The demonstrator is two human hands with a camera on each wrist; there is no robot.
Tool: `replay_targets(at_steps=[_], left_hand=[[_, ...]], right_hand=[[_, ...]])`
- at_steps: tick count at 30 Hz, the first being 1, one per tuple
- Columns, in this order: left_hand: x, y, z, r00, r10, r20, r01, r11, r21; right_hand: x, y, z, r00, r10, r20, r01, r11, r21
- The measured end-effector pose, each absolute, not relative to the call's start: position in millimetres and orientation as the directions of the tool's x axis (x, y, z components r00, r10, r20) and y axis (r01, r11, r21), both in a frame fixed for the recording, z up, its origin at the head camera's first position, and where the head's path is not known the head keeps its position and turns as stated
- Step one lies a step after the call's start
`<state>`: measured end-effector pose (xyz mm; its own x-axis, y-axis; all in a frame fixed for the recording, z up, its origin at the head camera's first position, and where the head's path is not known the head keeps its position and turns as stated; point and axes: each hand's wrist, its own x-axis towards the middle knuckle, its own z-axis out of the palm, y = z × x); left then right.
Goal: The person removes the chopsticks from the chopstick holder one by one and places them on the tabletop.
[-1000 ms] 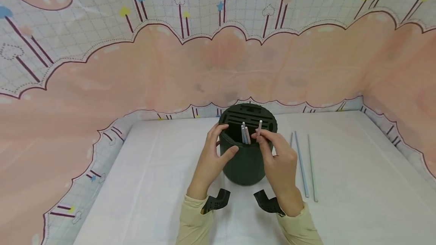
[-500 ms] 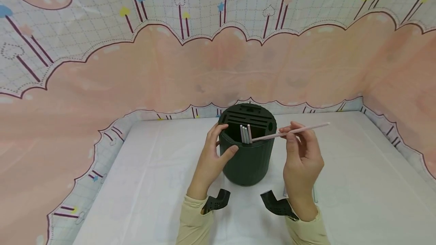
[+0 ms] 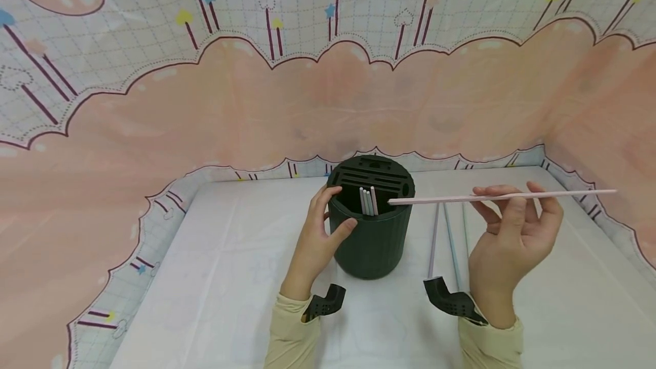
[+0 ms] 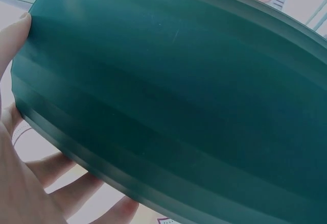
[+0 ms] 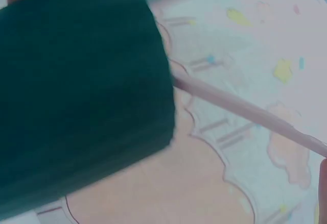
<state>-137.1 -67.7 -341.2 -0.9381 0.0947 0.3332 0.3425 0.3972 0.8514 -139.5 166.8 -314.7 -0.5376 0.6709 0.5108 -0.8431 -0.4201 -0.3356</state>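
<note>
A dark green ribbed pen holder [image 3: 369, 252] with a slotted top stands upright on the white table. My left hand [image 3: 319, 238] grips its left side near the rim, fingers and thumb spread around the wall; the left wrist view shows fingers along the ribbed wall [image 4: 168, 96]. Several thin pale sticks [image 3: 368, 202] stand in its front opening. Between thumb and fingers, my right hand [image 3: 512, 244] pinches a long pale pink stick [image 3: 441, 200], held nearly level. Its left end is at the opening's right side; whether it touches the rim I cannot tell.
To the right of the holder, a purple stick [image 3: 433, 244], a blue stick [image 3: 452, 244] and a green stick [image 3: 465, 224] lie on the white cloth [image 3: 230, 278]. A patterned backdrop [image 3: 328, 107] rises behind the table.
My right hand has moved right from the holder, drawing the pink stick out of the opening and tilting it from upright to nearly level. The left hand has stayed on the holder.
</note>
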Motion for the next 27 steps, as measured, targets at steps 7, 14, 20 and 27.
replay_targets(at_steps=[7,14,20,27], left_hand=[[-137.1,-67.1,-341.8,-0.939,0.089,0.333,0.34,0.4,0.851],[-138.0,-67.7,-342.5,-0.94,0.084,0.33,0.336,0.397,0.854],[-147.9,-72.5,-358.7,-0.941,0.086,0.326,0.332,0.405,0.852],[-158.6,-76.7,-377.4,-0.934,0.092,0.346,0.352,0.405,0.844]], right_hand=[[-146.6,203.7,-324.9,-0.502,0.757,0.42,-0.859,-0.379,-0.344],[-153.8,236.1,-342.1,-0.56,0.74,0.373,-0.749,-0.26,-0.61],[-157.3,251.0,-360.5,-0.691,0.663,0.289,-0.347,0.047,-0.937],[-167.1,255.3,-385.8,-0.755,0.616,0.224,0.028,0.372,-0.928]])
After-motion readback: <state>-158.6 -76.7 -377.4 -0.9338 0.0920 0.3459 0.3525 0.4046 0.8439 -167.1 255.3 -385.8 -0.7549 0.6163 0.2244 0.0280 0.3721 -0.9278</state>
